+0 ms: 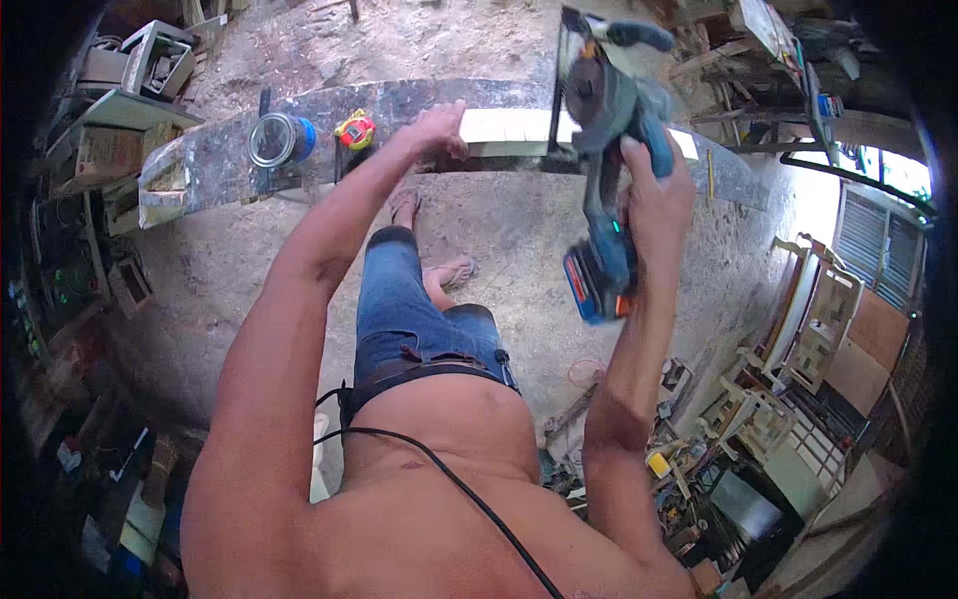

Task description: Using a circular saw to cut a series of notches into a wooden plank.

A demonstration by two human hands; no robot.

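Observation:
My right hand [654, 195] grips the handle of a blue cordless circular saw [606, 120], held up above a pale wooden board [509, 128] that lies on a long worn workbench [210, 165]. The saw's battery end points down toward me. My left hand [436, 128] rests on the left end of that pale board, fingers curled over its edge. The saw blade sits near the board's right part.
On the bench stand a round tin with a blue lid [279, 140] and a yellow tape measure [355, 130]. Shelves with clutter line the left [110, 150]. White wooden frames [813, 319] lean at the right. Scrap and tools litter the floor [689, 469].

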